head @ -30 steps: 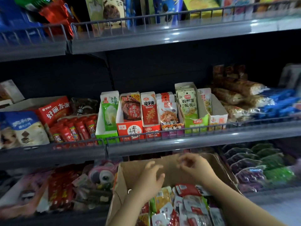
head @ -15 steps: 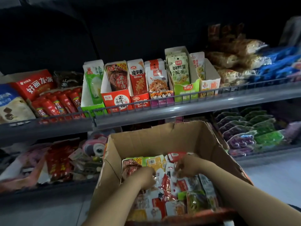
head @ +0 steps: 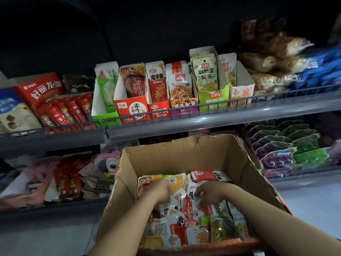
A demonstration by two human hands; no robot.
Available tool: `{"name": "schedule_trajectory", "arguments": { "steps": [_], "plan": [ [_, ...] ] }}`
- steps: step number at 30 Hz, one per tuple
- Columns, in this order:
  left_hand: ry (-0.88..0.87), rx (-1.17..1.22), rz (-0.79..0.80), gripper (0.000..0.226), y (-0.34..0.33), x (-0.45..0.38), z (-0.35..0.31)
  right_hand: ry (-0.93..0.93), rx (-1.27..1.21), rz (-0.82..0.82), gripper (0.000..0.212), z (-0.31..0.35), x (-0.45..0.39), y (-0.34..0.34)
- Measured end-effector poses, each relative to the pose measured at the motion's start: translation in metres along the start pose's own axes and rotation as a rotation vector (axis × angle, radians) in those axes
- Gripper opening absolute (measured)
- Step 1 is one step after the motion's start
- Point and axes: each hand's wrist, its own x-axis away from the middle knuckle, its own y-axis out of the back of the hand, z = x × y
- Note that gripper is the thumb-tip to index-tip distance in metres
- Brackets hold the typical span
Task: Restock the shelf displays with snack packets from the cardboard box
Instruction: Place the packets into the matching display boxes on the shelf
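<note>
Left hand: low centre of the frame, down among the packets; fingers curled into the pile. Whether it grips one yet I cannot tell.
Right hand: just right of the left, fingers bent over a red-and-white packet; a pinch looks likely but the fingertips are hidden, so I cannot tell.
Packets: lower centre, a loose mixed heap filling the bottom of the box, lying flat and overlapping at all angles.
Handling: judged small, light, flat foil pouches; glossy, so probably slippery, and soft enough to bend. Stacked ones will likely slide apart, so a few of one kind at a time seems wise.
Where to hold: by a sealed edge or the top strip with the hang hole, thumb on one face and fingers on the other, not squeezing the filled middle.
Box: centre of the frame, top open, flaps ragged, standing in front of the lower shelf.
Trays: mid-frame on the shelf above the box, a row of cardboard display cartons with packets standing upright; the red one matches some packets in the box.
Rail: wire rail along the shelf front, just before the trays; packets must clear it.
</note>
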Motion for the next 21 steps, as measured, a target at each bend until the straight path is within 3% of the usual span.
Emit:
{"name": "schedule_trajectory", "arguments": {
  "steps": [6,8,12,16,19,21],
  "plan": [
    [-0.088,0.236,-0.103,0.011,0.044,0.017,-0.015,0.091,-0.179,-0.147,0.063,0.012,0.006,0.009],
    [-0.165,0.296,-0.162,0.012,0.062,0.027,-0.02,0.145,-0.278,-0.211,0.055,0.019,0.01,0.017],
    [-0.268,0.43,-0.354,0.012,0.093,0.046,-0.031,0.221,-0.563,-0.352,0.017,0.031,0.021,0.035],
    [-0.276,0.714,-0.514,0.013,0.11,0.057,-0.039,0.258,-0.834,-0.524,0.021,0.04,0.033,0.052],
    [-0.21,1.036,-0.388,0.008,0.113,0.058,-0.043,0.272,-0.899,-0.652,0.026,0.042,0.037,0.063],
    [-0.179,1.087,-0.317,0.007,0.113,0.058,-0.044,0.286,-0.914,-0.723,0.023,0.045,0.042,0.069]
  ]
}}
